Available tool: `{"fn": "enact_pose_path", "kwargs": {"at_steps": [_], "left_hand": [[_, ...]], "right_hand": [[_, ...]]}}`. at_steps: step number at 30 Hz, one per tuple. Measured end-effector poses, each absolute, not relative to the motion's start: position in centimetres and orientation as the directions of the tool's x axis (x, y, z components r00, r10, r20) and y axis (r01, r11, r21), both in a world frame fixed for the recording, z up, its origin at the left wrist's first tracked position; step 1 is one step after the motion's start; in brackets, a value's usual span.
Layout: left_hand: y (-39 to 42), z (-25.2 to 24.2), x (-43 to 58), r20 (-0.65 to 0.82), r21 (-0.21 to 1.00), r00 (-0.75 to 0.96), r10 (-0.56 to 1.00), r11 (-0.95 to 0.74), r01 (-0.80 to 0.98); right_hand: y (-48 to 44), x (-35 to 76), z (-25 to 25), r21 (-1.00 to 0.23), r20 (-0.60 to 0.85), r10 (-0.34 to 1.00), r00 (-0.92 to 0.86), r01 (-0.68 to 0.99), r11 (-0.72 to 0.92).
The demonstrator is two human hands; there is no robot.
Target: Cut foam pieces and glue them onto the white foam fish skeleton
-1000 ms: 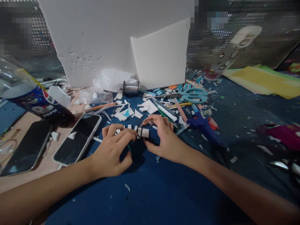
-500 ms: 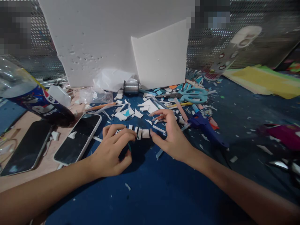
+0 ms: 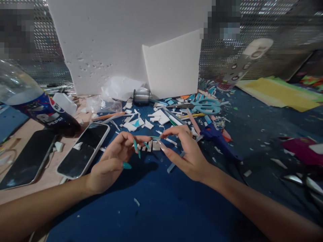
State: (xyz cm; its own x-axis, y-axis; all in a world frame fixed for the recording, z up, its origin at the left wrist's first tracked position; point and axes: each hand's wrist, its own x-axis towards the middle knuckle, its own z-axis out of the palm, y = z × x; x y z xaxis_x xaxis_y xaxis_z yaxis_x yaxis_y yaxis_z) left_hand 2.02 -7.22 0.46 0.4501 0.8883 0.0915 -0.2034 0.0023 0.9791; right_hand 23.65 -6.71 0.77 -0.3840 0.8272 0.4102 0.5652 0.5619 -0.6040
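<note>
My left hand is turned partly palm-up with its fingers apart and long teal nails showing. Its index finger stretches to the right, and the nail tip meets the fingertips of my right hand. The right thumb and index finger are pinched together at that nail tip; whatever lies between them is too small to make out. Just below the fingertips, a short row of small white foam pieces lies on the blue table, partly hidden by my left fingers.
White foam scraps, a wire spool, blue-handled scissors and a blue glue gun lie beyond my hands. On the left are two phones and a Pepsi bottle. White foam boards stand behind.
My left hand has rolled from palm-down to partly palm-up, and its index finger now reaches my right fingertips. The right thumb and index finger have closed together.
</note>
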Motion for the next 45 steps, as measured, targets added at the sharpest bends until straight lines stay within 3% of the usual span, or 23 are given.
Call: {"fn": "enact_pose_path", "kwargs": {"at_steps": [8,12,20,27,31,35,38,42,45], "left_hand": [[-7.5,0.5,2.2,0.083,0.985,0.475,0.876,-0.001,-0.170],[-7.5,0.3,2.3,0.111,0.980,0.480,0.870,-0.015,-0.200],[-7.8,0.3,2.4,0.177,0.944,0.618,0.766,0.046,-0.327],[-8.2,0.1,2.9,0.189,0.892,0.674,0.714,0.164,-0.422],[-8.4,-0.4,3.1,0.135,0.888,0.730,0.670,0.245,-0.390],[-8.0,-1.5,3.1,0.156,0.912,0.755,0.637,0.201,-0.358],[-7.7,-1.8,3.1,0.203,0.918,0.728,0.655,0.132,-0.374],[-7.5,-0.9,2.8,0.149,0.917,0.549,0.822,0.093,-0.388],[-7.5,-0.6,2.7,0.179,0.921,0.612,0.771,0.087,-0.379]], "right_hand": [[-7.2,23.9,1.1,-0.691,0.434,0.762,-0.480,0.366,0.624],[-7.4,23.8,0.9,-0.671,0.432,0.755,-0.493,0.384,0.635],[-6.9,23.6,0.3,-0.701,0.516,0.790,-0.332,0.366,0.612],[-6.8,23.6,0.4,-0.887,0.397,0.886,-0.237,0.147,0.437],[-7.1,23.4,0.5,-0.885,0.416,0.896,-0.154,0.158,0.438],[-7.4,23.5,0.3,-0.833,0.488,0.864,-0.121,0.231,0.503],[-7.2,23.7,0.2,-0.861,0.448,0.887,-0.111,0.215,0.461],[-6.1,24.2,0.1,-0.897,0.414,0.910,-0.033,0.156,0.414],[-5.3,24.7,0.0,-0.908,0.384,0.923,-0.026,0.172,0.383]]}}
